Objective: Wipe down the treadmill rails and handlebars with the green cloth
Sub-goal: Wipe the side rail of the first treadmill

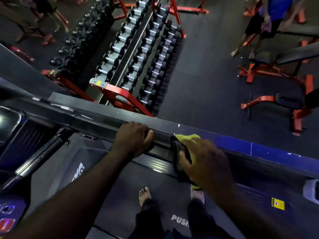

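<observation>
1. Left hand (133,138), centre of frame: fingers curled over the rail (103,121), gripping it bare, just left of the cloth. Judged to be a brace; best kept out of the wipe path.
2. Cloth (185,138), right of centre: draped over the rail, tail hanging toward the belt (120,187).
3. Right hand (205,161), right of centre: fingers and thumb bent round the cloth, pressing it to the rail. Blurred, so finger detail is uncertain.
4. Judgement: wrap the cloth over the rail's top and sides, hold even pressure and use long overlapping strokes. Shift the brace to reach the stretch under the left hand.
</observation>
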`<state>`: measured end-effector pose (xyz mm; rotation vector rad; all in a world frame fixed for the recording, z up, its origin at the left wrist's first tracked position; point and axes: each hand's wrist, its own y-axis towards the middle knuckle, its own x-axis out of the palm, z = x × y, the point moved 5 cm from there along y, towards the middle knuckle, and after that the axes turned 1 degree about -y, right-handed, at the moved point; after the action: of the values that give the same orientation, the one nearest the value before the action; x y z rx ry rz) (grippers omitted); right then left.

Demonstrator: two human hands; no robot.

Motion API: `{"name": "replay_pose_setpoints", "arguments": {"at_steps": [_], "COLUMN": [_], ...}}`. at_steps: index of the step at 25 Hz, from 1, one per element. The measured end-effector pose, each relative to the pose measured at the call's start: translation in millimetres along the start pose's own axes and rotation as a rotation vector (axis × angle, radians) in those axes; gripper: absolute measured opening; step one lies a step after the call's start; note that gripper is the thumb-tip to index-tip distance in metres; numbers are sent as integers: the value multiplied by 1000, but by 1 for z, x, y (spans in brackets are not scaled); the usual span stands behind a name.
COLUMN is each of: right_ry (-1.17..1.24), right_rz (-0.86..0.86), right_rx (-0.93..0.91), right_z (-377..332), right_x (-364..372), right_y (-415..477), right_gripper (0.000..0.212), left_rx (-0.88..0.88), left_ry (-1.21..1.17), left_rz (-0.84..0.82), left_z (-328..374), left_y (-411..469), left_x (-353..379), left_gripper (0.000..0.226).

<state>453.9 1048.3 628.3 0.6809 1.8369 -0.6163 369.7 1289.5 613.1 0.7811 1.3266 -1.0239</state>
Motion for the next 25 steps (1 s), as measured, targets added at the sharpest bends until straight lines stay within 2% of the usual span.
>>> {"name": "replay_pose_setpoints", "arguments": {"at_steps": [2, 3, 5, 7, 8, 10, 12, 14, 16, 18, 20, 22, 25], "right_ry": [-5, -1, 1, 69, 119, 218, 209, 204, 192, 177, 347, 440, 470], "right_rz": [43, 36, -91, -263, -285, -190, -133, -233, -545, -551, -503, -480, -774], "right_rx": [-74, -54, 23, 52, 55, -8, -36, -33, -101, -216, -91, -58, -77], "right_z": [8, 13, 15, 20, 25, 35, 39, 42, 32, 32, 48, 50, 33], "right_x": [-8, -8, 0, 11, 12, 4, -6, 1, 21, 22, 9, 13, 46], "right_y": [-39, -39, -4, 33, 31, -3, -26, 13, 58, 53, 23, 29, 81], "right_gripper": [48, 49, 46, 58, 62, 63, 60, 49, 45, 53, 58, 53, 41], "left_rx": [-95, -122, -135, -135, -134, -144, -145, -152, -156, -159, -147, -143, -135], "left_ry": [1, 2, 5, -1, -11, 5, 28, 48, 51, 42, 29, 25, 18], "left_rz": [-6, 1, 1, -6, -4, 4, -22, -36, -28, -17, -4, -2, -2], "left_z": [3, 4, 4, 5, 6, 6, 5, 3, 1, 0, 2, 1, 1], "left_y": [2, 2, 3, 8, 7, 4, 4, 5, 6, 4, 4, 3, 1], "left_x": [2, 2, 3, 4, 2, 0, 1, 5, 7, 7, 7, 7, 5], "left_gripper": [54, 48, 35, 28, 28, 32, 39, 45, 45, 45, 44, 43, 41]}}
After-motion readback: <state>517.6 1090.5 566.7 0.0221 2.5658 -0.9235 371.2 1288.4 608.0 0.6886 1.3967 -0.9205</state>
